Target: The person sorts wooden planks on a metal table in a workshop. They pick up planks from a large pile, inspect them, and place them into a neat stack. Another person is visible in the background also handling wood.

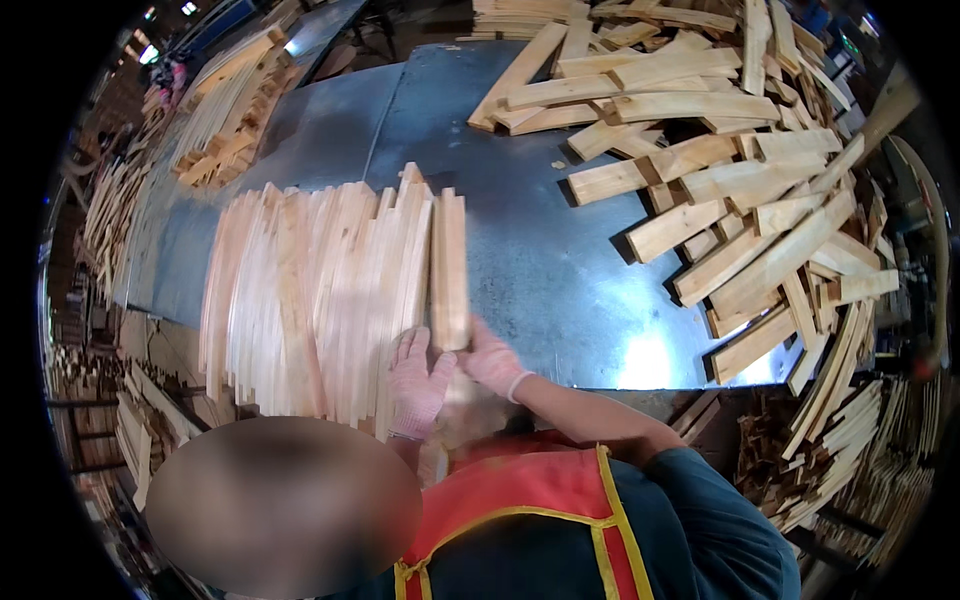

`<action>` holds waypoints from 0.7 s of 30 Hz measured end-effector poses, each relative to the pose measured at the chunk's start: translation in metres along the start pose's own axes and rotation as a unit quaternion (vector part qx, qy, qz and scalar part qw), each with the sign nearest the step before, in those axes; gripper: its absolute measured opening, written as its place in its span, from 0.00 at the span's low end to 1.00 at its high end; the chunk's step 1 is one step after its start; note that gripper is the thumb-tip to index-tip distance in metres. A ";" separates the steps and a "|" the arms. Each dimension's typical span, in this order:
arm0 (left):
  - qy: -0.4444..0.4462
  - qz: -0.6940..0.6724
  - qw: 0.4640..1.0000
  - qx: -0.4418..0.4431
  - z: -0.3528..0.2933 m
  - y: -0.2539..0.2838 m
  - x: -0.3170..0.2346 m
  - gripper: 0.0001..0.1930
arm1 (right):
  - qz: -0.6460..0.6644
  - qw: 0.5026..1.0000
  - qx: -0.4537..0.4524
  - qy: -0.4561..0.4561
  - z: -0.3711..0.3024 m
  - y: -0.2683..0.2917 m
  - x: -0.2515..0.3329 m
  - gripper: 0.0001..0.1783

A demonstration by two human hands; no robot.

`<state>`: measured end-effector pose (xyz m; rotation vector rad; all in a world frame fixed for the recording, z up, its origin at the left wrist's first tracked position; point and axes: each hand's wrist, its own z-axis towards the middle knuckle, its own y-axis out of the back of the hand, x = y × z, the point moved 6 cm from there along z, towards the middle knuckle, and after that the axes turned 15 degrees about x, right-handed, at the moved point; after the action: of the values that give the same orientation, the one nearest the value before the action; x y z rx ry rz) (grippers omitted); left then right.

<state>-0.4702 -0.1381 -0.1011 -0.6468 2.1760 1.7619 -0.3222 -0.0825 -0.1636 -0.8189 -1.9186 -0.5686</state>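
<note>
Table [540, 290]: smooth grey metal, glossy near right
Workshop: timber stacked left and right
Slats [345, 290]: pale, straight, rowed left of centre
Left hand [415, 385]: knit-gloved, fingers slightly parted, against slats
Right hand [490, 358]: fingers bent beside strip [450, 270]; grip unclear

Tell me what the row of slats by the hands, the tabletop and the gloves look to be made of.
Slats: wood, apparently unvarnished; pale, with faint streaks of grain.
Tabletop: probably sheet metal, dark and fairly smooth; it reflects bright glare, though a coated board isn't ruled out.
Gloves: seemingly knitted fabric, matte pink, fitting closely; the fibre can't be told.
</note>
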 end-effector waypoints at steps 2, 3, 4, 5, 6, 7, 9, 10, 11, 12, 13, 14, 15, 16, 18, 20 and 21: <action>0.030 -0.028 0.999 0.009 0.005 -0.002 -0.009 0.34 | -0.111 0.990 0.090 0.009 0.021 -0.014 0.006 0.30; 0.037 0.016 0.999 0.030 0.011 -0.003 -0.012 0.35 | -0.108 0.985 0.134 0.012 0.022 -0.010 0.011 0.32; 0.039 0.056 0.996 0.050 0.016 -0.007 -0.011 0.36 | -0.108 0.979 0.174 0.010 0.017 0.001 0.016 0.34; 0.031 0.108 0.993 0.042 0.010 -0.006 -0.011 0.37 | -0.107 0.971 0.212 0.010 0.004 0.019 0.020 0.36; 0.018 0.159 0.987 0.027 0.001 -0.006 -0.014 0.37 | 0.000 0.985 0.168 0.028 -0.017 0.053 0.018 0.37; -0.003 0.181 0.983 0.024 -0.002 -0.004 -0.022 0.38 | 0.106 0.986 0.114 0.053 -0.045 0.085 0.012 0.38; 0.027 0.165 0.984 0.056 0.002 -0.008 -0.032 0.40 | 0.138 0.987 -0.050 0.067 -0.096 0.168 -0.006 0.37; 0.020 0.180 0.982 0.059 0.008 -0.011 -0.038 0.40 | 0.072 0.983 -0.163 0.047 -0.129 0.224 -0.015 0.36; 0.003 0.189 0.980 0.061 0.016 -0.017 -0.052 0.40 | 0.041 0.949 -0.310 0.047 -0.150 0.289 -0.067 0.31; -0.003 0.198 0.978 0.062 0.020 -0.025 -0.064 0.40 | 0.051 0.885 -0.451 0.104 -0.188 0.350 -0.104 0.32; -0.006 0.209 0.976 0.065 0.023 -0.031 -0.078 0.40 | 0.062 0.798 -0.579 0.155 -0.234 0.400 -0.128 0.33; -0.030 0.242 0.967 0.078 0.024 -0.039 -0.094 0.41 | 0.074 0.733 -0.661 0.139 -0.279 0.427 -0.108 0.38; -0.073 0.224 0.967 0.100 0.037 -0.054 -0.120 0.42 | 0.041 0.683 -0.705 0.184 -0.321 0.474 -0.148 0.43; -0.106 0.208 0.965 0.122 0.049 -0.074 -0.142 0.42 | 0.002 0.654 -0.754 0.052 -0.352 0.504 -0.180 0.44; -0.154 0.208 0.957 0.130 0.053 -0.111 -0.172 0.41 | 0.200 0.724 -0.659 0.030 -0.346 0.534 -0.175 0.44; -0.214 0.178 0.943 0.180 0.060 -0.133 -0.228 0.41 | 0.330 0.744 -0.581 0.000 -0.345 0.549 -0.167 0.39; -0.248 0.165 0.932 0.205 0.065 -0.143 -0.262 0.41 | 0.348 0.755 -0.552 0.065 -0.342 0.563 -0.180 0.37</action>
<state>-0.1772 -0.0527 -0.1138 0.2544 2.2473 1.3306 0.3544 0.0079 -0.1427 -2.0402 -0.8382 -1.2342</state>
